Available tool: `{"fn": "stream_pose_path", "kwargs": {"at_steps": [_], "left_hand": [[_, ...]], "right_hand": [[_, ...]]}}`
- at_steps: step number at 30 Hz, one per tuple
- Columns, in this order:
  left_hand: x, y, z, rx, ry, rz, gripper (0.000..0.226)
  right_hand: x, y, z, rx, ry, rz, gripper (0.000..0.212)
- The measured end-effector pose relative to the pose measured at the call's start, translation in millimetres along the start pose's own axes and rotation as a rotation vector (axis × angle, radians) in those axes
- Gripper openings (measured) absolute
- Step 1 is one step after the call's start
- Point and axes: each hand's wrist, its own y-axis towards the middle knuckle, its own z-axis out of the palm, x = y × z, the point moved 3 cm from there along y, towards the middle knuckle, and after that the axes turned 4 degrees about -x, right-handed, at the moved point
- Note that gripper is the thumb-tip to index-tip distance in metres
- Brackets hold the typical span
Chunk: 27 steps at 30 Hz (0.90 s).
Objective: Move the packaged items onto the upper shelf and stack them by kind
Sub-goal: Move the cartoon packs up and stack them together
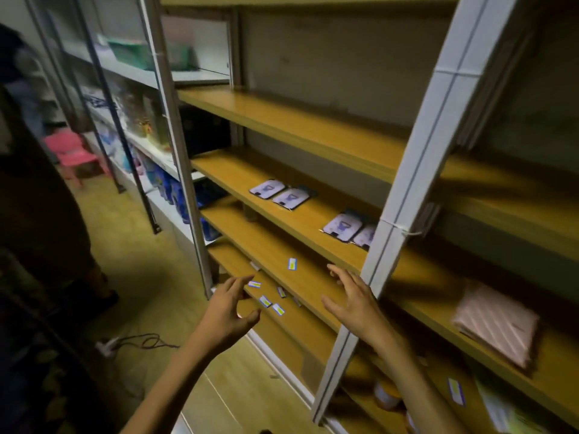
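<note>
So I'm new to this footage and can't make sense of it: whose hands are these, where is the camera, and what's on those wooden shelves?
There is no machine here. A person wears a wide-angle camera on the head, looking forward and down, so the two bare arms coming up from the bottom are their own. The left hand and right hand both reach toward the shelving with fingers spread; neither holds anything. On a wooden shelf lie flat packaged items: one pair side by side, and another pair partly hidden behind a white upright post. Small labels sit along the shelf edges near the hands. Farther right, one shelf lower, lies a pink folded package. The shelf above shows nothing on it.
</note>
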Motion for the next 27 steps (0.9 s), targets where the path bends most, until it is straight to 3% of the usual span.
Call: {"fn": "stream_pose_path", "kwargs": {"at_steps": [7, 14, 27], "left_hand": [[69.4, 94.7, -13.0, 0.068, 0.043, -0.043, 0.074], [107.9, 216.0, -23.3, 0.088, 0.097, 0.028, 0.071], [160.9, 376.9, -6.5, 0.235, 0.073, 0.158, 0.072]], "right_hand": [[8.8, 103.5, 49.9, -0.004, 0.007, 0.028, 0.061], [11.3, 201.8, 72.7, -0.029, 0.037, 0.125, 0.064], [5.6, 300.3, 88.7, -0.163, -0.054, 0.279, 0.057]]}}
